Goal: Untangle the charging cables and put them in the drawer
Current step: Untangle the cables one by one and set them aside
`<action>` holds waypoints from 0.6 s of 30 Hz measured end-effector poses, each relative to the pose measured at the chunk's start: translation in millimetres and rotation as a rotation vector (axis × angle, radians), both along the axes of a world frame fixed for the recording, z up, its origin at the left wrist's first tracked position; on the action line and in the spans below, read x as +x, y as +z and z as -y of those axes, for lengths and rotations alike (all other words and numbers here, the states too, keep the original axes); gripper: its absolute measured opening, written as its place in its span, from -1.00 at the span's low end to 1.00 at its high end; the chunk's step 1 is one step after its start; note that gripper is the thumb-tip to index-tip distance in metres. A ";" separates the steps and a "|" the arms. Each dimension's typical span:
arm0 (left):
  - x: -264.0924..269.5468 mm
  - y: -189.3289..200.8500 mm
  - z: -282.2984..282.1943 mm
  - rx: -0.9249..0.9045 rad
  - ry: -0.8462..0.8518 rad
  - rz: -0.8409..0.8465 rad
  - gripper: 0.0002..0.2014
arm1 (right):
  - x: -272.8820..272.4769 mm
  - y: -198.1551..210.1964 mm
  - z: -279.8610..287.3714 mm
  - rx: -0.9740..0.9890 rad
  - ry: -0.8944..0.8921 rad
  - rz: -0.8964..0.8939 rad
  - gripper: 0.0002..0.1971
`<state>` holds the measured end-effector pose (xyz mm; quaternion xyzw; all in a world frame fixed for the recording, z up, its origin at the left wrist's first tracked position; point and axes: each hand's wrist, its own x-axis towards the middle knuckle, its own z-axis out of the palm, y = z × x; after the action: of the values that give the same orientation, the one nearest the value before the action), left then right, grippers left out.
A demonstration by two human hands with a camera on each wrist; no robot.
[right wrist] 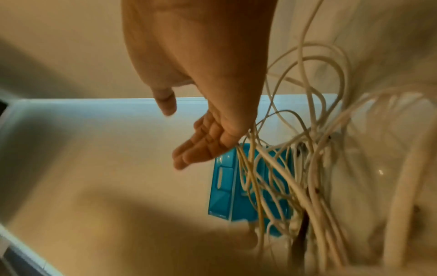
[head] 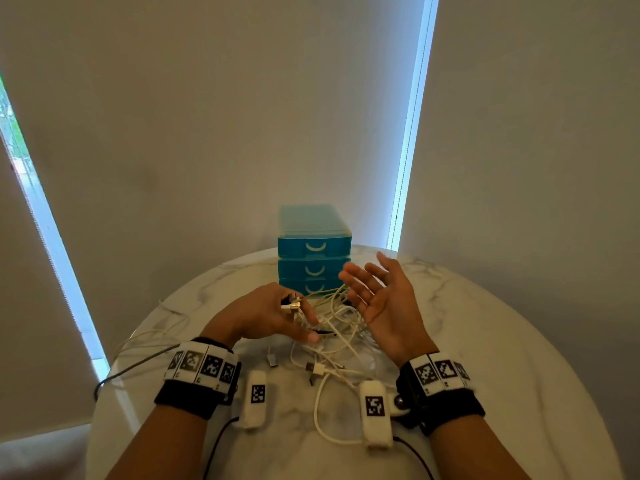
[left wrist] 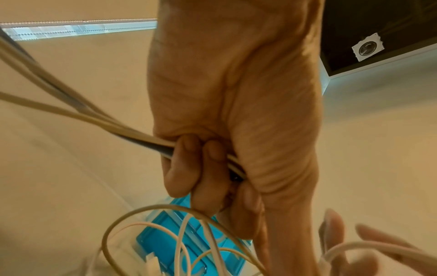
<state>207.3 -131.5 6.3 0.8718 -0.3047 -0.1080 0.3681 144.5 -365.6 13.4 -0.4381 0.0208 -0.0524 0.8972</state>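
Your left hand is curled round a bunch of cable ends, mostly white plus one dark lead; metal plug tips stick out past your fingers. The left wrist view confirms it: fingers folded over several strands running off to the left, and those lie across the counter and over its left edge. Your right hand is spread, palm turned inward, fingers straight, holding nothing; it hovers just right of the tangle. The right wrist view shows the same flat palm with cable loops right beside it; contact unclear.

The charging cables are a knotted white pile on the counter between your hands, with loose plugs and a long white loop trailing toward you. Blue drawer unit stands directly behind the pile at the counter's far edge, three drawers stacked, all pushed in, white curved handles. Some strands reach the bottom drawer front.

Both wrists wear marker bands with black straps. Pale blinds behind, bright strips of window at their edges.
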 end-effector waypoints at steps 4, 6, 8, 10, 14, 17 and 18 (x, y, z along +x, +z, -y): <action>6.6 -4.2 -3.6 -0.026 0.030 0.066 -0.77 | -11.6 10.3 4.7 -0.985 0.054 -0.002 -0.41; 9.0 -5.5 -2.2 -0.056 0.083 0.118 -0.82 | -18.3 14.3 1.8 -1.264 0.186 0.005 -0.32; 11.5 -6.4 -0.4 -0.090 0.132 0.128 -0.83 | -23.0 14.6 -6.4 -1.325 0.387 0.037 -0.40; 12.0 -6.8 0.6 -0.097 0.143 0.116 -0.85 | -22.7 11.7 -15.0 -1.280 0.519 0.069 -0.53; 13.7 -8.9 -1.5 -0.090 0.168 0.111 -0.87 | -21.4 2.5 -22.9 -1.229 0.717 0.090 -0.56; 14.5 -10.6 -3.0 -0.115 0.194 0.087 -0.71 | -19.6 -3.6 -19.5 -1.349 0.821 0.105 -0.58; 14.3 -11.0 -3.2 -0.114 0.198 0.082 -0.68 | -18.7 -5.5 -18.2 -1.398 0.850 0.121 -0.58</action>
<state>221.5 -128.3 -4.7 0.8788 -0.2377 -0.0177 0.4133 125.8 -347.4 7.9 -0.8630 -0.2328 0.2677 0.3597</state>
